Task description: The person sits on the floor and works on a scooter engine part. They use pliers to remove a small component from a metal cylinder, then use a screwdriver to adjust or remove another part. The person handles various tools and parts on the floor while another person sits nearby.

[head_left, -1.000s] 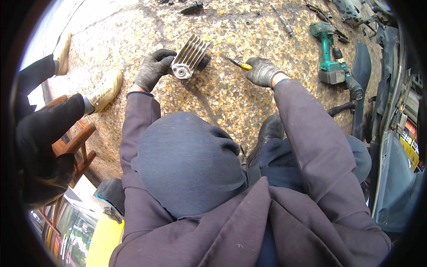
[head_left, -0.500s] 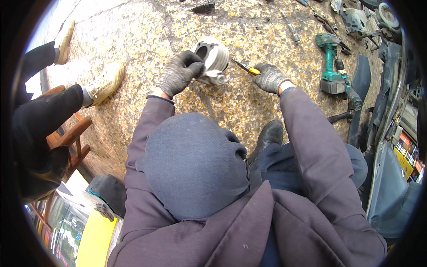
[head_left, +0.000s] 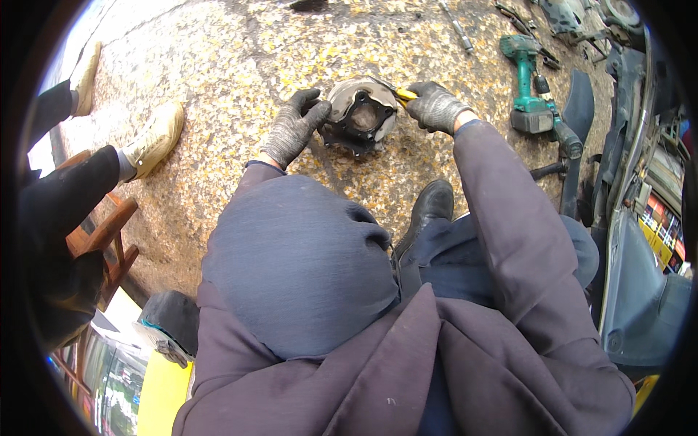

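Note:
A round metal housing (head_left: 379,97), pale grey with a dark toothed-looking flange and a round hole in its middle, rests on the ground in front of me. At its left edge is my left hand (head_left: 291,128) in a grey glove. Its thumb and forefinger are apart, with the thumb tip at or near the rim. My right hand (head_left: 436,109), gloved too, is closed on a yellow-handled tool (head_left: 406,94). The tool reaches to the housing's upper right edge; its tip is hidden or too small to make out.
A green cordless power tool (head_left: 525,83) lies at right, near a long dark panel (head_left: 578,109) and other vehicle parts. A metal rod (head_left: 456,27) is further off. At left, another person's shoe (head_left: 156,138) stands near a wooden chair (head_left: 109,232).
The housing has been turned so its flange and hole face up. My left fingers have loosened from it. The yellow-handled tool in my right hand has come in to the housing's edge.

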Tool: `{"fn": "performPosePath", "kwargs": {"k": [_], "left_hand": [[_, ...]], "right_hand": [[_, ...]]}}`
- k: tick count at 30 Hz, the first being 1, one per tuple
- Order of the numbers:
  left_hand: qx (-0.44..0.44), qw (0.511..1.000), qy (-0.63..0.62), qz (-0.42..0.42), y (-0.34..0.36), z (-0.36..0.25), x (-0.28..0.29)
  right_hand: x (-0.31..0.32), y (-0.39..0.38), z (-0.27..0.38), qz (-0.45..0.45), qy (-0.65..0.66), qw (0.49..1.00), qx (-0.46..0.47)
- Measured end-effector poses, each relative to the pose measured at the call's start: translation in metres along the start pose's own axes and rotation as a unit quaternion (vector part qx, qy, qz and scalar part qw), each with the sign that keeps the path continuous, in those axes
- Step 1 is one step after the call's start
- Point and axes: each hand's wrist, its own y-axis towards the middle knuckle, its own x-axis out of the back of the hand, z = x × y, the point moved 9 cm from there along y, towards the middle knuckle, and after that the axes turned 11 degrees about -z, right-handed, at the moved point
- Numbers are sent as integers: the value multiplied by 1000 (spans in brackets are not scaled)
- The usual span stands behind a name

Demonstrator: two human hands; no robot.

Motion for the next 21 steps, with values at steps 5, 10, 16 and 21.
{"fn": "performPosePath", "kwargs": {"k": [5, 10, 16, 21], "left_hand": [[-35, 999, -10, 35, -4, -13, -24], [-10, 999, 4, 38, -2, -23, -31], [24, 997, -40, 53, -9, -30, -34], [-44, 998, 46, 16, -8, -34, -30]], "right_hand": [[0, -1, 5, -8, -41, 999, 26], [9, 0, -4, -16, -65, 997, -33], [40, -3, 0, -92, -103, 990, -1], [41, -7, 2, -113, -103, 988, 10]]}}
